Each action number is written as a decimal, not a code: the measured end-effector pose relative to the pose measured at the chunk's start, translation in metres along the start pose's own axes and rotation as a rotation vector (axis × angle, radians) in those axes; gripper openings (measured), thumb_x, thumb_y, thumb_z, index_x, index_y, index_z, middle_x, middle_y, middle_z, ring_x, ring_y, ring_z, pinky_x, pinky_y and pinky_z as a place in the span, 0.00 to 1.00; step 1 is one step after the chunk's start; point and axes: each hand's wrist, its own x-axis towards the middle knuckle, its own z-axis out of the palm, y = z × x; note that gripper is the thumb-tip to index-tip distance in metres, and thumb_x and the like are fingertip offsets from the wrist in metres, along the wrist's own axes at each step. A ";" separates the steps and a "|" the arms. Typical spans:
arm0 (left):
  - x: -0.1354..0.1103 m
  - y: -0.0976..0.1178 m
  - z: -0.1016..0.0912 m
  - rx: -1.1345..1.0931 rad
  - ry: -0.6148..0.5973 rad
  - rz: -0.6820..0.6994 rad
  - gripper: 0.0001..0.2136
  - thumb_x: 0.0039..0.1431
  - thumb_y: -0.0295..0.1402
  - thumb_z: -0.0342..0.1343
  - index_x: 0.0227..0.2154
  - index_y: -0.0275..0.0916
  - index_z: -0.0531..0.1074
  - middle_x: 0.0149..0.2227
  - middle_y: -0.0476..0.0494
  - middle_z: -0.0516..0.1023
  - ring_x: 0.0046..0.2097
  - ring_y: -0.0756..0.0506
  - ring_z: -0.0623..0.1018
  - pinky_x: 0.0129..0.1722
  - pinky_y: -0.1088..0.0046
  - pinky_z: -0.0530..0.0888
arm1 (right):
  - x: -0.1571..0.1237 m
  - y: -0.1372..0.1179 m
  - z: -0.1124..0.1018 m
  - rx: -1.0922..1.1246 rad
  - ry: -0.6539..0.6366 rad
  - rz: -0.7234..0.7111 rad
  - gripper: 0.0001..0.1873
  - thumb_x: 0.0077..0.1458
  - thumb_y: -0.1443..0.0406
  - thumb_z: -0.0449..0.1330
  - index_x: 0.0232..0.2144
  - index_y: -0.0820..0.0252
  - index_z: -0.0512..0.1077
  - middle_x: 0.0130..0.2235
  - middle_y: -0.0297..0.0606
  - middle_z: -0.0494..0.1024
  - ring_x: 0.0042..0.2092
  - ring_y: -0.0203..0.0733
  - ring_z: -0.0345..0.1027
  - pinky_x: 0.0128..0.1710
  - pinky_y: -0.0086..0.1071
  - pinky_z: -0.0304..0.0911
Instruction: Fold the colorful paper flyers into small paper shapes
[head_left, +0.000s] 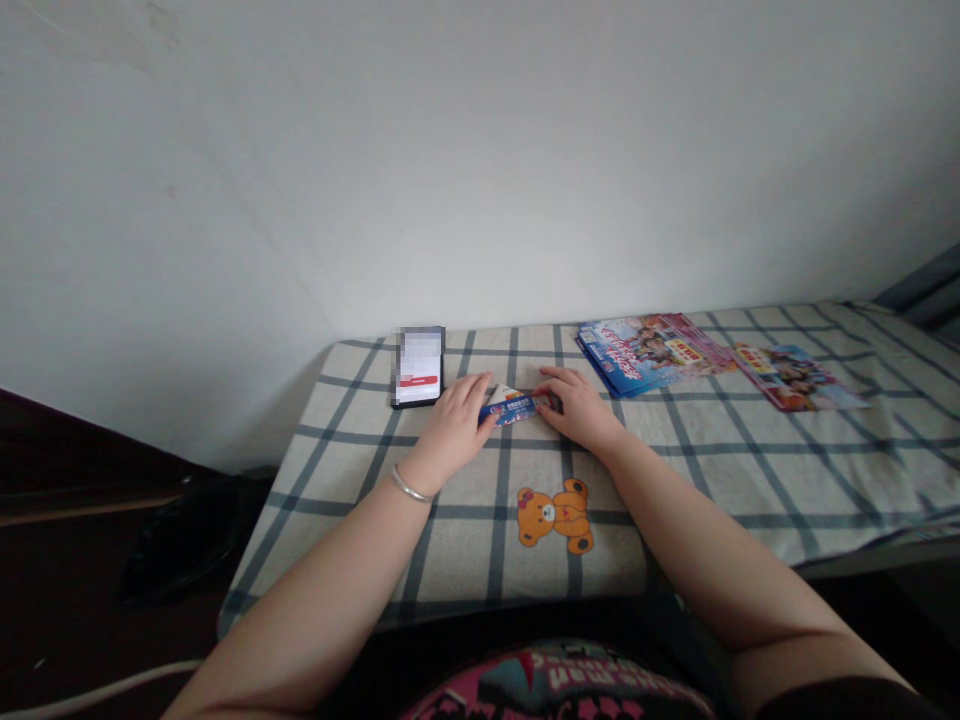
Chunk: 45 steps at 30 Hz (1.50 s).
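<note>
Nearby, phone (419,366) beside left hand (451,424), leaflets (646,352) beyond right hand (579,407)

Softly lit, the wall (510,170) dims toward the right.

The left hand (452,422) and right hand (579,408) hold opposite ends of a folded printed flyer (511,407) on a checked tablecloth (465,545). A silver bangle (411,487) circles the left wrist. Just beyond the left hand, a smartphone (420,368) lies with its screen lit. To the far right sits a stack of colourful flyers (645,352), with a single flyer (799,380) beside it. An orange teddy bear print (555,515) shows on the cloth's near side, between the forearms.
</note>
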 end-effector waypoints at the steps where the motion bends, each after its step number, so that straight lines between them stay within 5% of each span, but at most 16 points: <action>1: -0.001 -0.001 0.001 0.014 -0.006 -0.005 0.26 0.61 0.34 0.54 0.60 0.35 0.56 0.58 0.33 0.67 0.59 0.37 0.66 0.59 0.52 0.65 | 0.000 -0.001 0.000 0.012 0.001 -0.005 0.08 0.53 0.65 0.60 0.37 0.58 0.74 0.54 0.46 0.72 0.55 0.51 0.64 0.57 0.49 0.59; 8: -0.002 -0.002 0.005 0.014 -0.087 0.042 0.27 0.62 0.33 0.54 0.62 0.36 0.54 0.56 0.35 0.69 0.61 0.37 0.64 0.60 0.53 0.63 | -0.001 -0.001 0.002 0.043 0.022 -0.002 0.09 0.52 0.66 0.60 0.38 0.59 0.72 0.53 0.48 0.72 0.55 0.51 0.64 0.56 0.49 0.60; 18: 0.002 0.007 -0.002 0.055 -0.192 0.223 0.21 0.60 0.21 0.52 0.53 0.50 0.69 0.57 0.47 0.70 0.59 0.41 0.66 0.60 0.49 0.60 | -0.003 0.000 0.001 -0.043 0.032 0.023 0.13 0.53 0.61 0.61 0.41 0.59 0.74 0.52 0.47 0.72 0.56 0.52 0.62 0.57 0.48 0.59; 25: 0.000 0.011 -0.003 0.058 -0.151 0.210 0.16 0.60 0.24 0.54 0.47 0.51 0.74 0.53 0.49 0.74 0.58 0.41 0.68 0.60 0.48 0.59 | -0.003 0.000 -0.002 -0.037 0.024 0.016 0.09 0.52 0.62 0.61 0.36 0.58 0.73 0.53 0.47 0.71 0.56 0.53 0.62 0.56 0.50 0.60; 34: 0.003 0.022 -0.011 0.082 -0.189 0.232 0.13 0.61 0.24 0.53 0.45 0.45 0.75 0.47 0.46 0.77 0.49 0.43 0.72 0.53 0.56 0.67 | -0.002 0.000 -0.003 -0.026 0.034 0.016 0.05 0.52 0.63 0.61 0.31 0.58 0.73 0.52 0.46 0.73 0.55 0.50 0.63 0.56 0.48 0.61; 45: 0.003 0.037 -0.014 0.197 -0.125 0.130 0.07 0.61 0.29 0.52 0.33 0.39 0.75 0.36 0.43 0.77 0.42 0.41 0.73 0.53 0.53 0.65 | -0.001 -0.003 -0.001 0.014 0.026 0.054 0.07 0.52 0.64 0.62 0.24 0.57 0.70 0.51 0.45 0.74 0.53 0.51 0.65 0.55 0.50 0.62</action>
